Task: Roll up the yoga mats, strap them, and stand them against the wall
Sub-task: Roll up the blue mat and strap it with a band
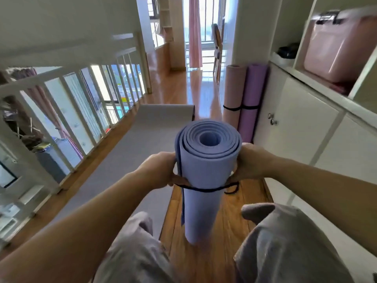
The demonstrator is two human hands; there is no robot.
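Observation:
A rolled blue yoga mat [204, 180] stands upright in front of me, its lower end near the wooden floor. A thin black strap [206, 189] circles it just below my hands. My left hand [158, 170] grips the roll's left side and my right hand [250, 161] grips its right side. A pink rolled mat [232, 92] and a purple rolled mat [252, 99] stand strapped against the wall and cabinet ahead. A grey mat [142, 137] lies unrolled on the floor to the left.
A white railing [67, 99] runs along the left over a drop. White cabinets [302, 123] and shelves with a pink suitcase [338, 45] line the right. Wooden floor [183, 86] leads ahead to a curtained window. My knees in grey trousers [285, 242] are below.

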